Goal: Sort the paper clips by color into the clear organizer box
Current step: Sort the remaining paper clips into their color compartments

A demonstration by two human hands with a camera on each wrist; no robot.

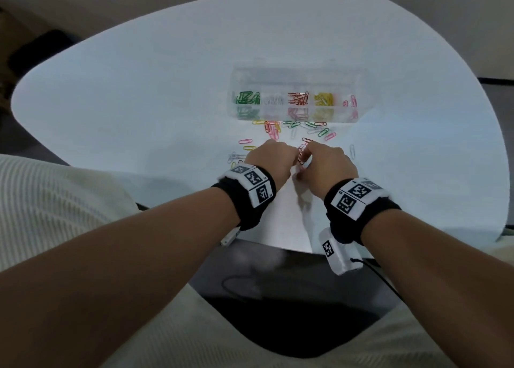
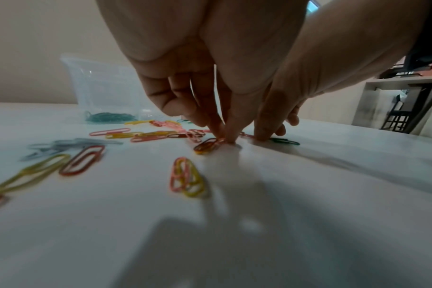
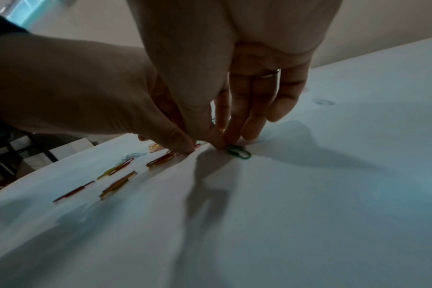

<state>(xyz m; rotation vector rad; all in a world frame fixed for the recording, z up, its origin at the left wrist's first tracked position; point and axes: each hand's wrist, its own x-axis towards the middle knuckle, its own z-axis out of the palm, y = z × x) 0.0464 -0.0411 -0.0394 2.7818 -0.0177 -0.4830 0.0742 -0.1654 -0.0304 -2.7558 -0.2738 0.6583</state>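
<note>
The clear organizer box stands mid-table, holding green, white, red, yellow and pink clips in separate compartments. Loose paper clips of mixed colours lie scattered in front of it. Both hands meet just in front of that scatter. My left hand has its fingertips down on the table, pinching the end of a red paper clip. My right hand pinches with thumb and forefinger the end of a green paper clip that lies flat on the table.
The white table is rounded; its front edge is close behind my wrists. More clips lie to the left of my left hand: grey, yellow, and a pink-and-yellow pair. A lone pale clip lies to the right.
</note>
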